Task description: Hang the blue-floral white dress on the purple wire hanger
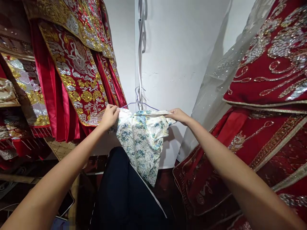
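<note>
Centre frame: left hand (109,115) pinching top (141,143) shoulder, right hand (177,115) pinching other shoulder, on hanger (139,101).

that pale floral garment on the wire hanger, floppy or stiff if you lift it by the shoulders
Probably floppy: the floral garment folds and droops below where the left hand and right hand pinch it. Its sheen suggests slippery fabric, so it may slide off the thin wire hanger. Likely light.

A single head-worn camera looks forward and slightly down along both outstretched arms toward a white wall (177,48), close enough that hanging red garments (268,105) crowd both frame sides; no second view exists.
</note>
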A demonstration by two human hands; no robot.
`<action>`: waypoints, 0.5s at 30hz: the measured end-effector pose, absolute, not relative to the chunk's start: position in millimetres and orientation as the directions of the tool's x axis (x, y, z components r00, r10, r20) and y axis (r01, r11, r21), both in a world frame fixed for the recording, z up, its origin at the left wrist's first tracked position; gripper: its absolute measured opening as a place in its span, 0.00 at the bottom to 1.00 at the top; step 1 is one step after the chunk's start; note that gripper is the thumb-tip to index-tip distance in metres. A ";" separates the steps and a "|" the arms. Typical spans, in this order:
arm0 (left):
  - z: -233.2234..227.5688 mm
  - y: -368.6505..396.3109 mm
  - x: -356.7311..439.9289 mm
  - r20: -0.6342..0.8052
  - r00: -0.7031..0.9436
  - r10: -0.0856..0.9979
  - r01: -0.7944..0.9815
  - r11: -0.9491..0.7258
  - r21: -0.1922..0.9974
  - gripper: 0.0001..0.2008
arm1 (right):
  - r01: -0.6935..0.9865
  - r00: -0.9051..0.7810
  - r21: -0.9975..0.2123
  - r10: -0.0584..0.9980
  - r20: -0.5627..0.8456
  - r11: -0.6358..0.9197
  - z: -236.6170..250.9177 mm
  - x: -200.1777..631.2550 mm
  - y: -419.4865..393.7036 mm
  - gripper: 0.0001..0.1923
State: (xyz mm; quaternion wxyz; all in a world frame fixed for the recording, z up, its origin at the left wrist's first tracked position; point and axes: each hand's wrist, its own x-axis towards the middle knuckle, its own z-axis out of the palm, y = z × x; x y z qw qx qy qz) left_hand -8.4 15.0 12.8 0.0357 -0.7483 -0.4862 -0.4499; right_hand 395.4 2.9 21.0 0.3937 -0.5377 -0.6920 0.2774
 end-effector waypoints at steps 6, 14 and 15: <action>12.0 13.0 -12.3 0.650 0.015 0.760 0.863 -0.338 0.375 0.21 | 0.335 -0.392 -0.933 0.920 -0.011 0.132 50.4 406.3 -21.5 0.19; 23.6 12.9 12.2 0.692 0.043 0.720 0.811 -0.430 0.397 0.20 | 0.008 -0.295 -0.971 0.928 0.226 0.239 31.6 386.8 -4.5 0.22; 22.1 14.1 16.5 0.694 0.068 0.717 0.790 -0.463 0.401 0.20 | 0.029 -0.268 -0.955 0.923 0.276 0.295 27.9 376.9 -3.0 0.23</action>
